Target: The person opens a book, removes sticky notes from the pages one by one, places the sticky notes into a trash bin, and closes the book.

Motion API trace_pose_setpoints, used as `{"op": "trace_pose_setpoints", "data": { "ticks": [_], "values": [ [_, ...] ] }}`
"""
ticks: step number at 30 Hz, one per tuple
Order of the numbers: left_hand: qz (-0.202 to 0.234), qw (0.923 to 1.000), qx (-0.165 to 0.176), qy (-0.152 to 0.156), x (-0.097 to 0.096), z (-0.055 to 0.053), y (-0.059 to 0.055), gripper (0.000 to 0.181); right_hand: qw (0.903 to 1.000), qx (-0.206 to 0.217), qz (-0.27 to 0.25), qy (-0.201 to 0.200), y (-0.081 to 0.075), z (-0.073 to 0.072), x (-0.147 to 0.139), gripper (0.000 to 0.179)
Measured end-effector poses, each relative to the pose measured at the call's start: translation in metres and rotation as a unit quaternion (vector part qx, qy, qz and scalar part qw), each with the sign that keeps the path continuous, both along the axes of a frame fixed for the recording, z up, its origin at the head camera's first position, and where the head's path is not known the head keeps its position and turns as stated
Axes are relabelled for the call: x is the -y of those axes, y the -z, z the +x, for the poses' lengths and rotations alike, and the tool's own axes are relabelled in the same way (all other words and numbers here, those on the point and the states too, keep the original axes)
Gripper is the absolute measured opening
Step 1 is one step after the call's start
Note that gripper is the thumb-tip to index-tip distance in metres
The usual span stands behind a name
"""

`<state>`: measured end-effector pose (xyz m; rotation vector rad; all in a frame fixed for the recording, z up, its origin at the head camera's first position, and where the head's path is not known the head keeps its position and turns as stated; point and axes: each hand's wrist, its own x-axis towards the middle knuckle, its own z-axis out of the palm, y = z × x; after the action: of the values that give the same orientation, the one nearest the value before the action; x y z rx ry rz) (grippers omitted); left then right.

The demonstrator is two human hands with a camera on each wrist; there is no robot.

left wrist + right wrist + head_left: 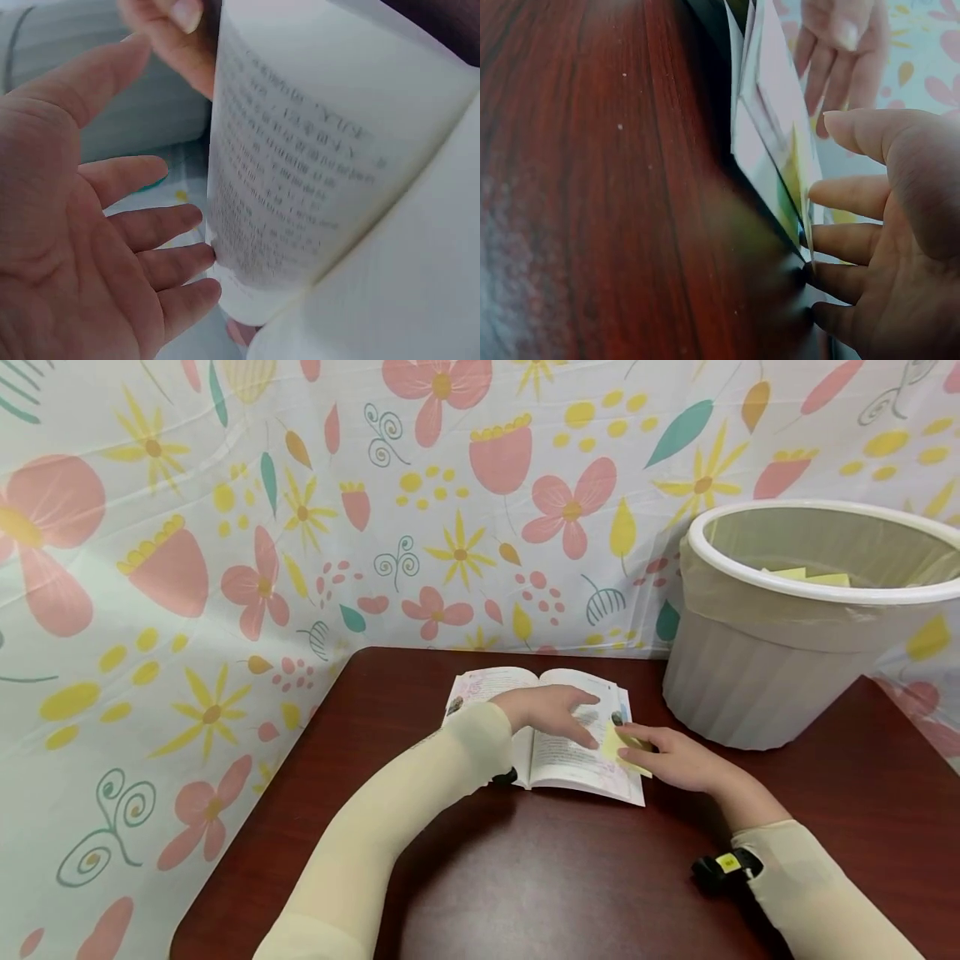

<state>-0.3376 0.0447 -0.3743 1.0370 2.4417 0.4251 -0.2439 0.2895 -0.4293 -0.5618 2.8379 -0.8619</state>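
An open book [562, 768] lies on the table, printed text on its right page. Over that page hovers my left hand [551, 710], thumb and fingers spread; in the left wrist view its fingertips come right at the edge of a curved page [285, 165]. At the book's right edge is a yellow sticky note [611, 745], partly covered by my right hand [678, 758]. The right wrist view shows that hand with fairly straight fingers [847, 244] touching the edge of the pages by the yellow paper [796, 169], its thumb held apart.
A tall grey bin [750, 668] with a white rim and a liner stands right of the book, with yellow paper pieces [806, 577] inside. Dark oval objects [454, 704] sit at the book's side edges. A flowered cloth [465, 552] hangs behind the dark red table [540, 877].
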Motion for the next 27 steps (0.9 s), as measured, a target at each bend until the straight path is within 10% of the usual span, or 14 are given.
{"op": "trace_pose_setpoints", "data": {
  "ticks": [9,27],
  "values": [
    [-0.110,0.9935,-0.029,-0.003,-0.024,0.005,0.006,0.098,0.9999,-0.004,0.015,0.005,0.000,0.000,-0.002,0.058],
    [-0.151,0.9877,-0.039,-0.013,-0.041,0.013,0.020,0.098,0.9972,-0.022,0.033,0.064,-0.004,-0.005,-0.018,0.053]
  ]
}}
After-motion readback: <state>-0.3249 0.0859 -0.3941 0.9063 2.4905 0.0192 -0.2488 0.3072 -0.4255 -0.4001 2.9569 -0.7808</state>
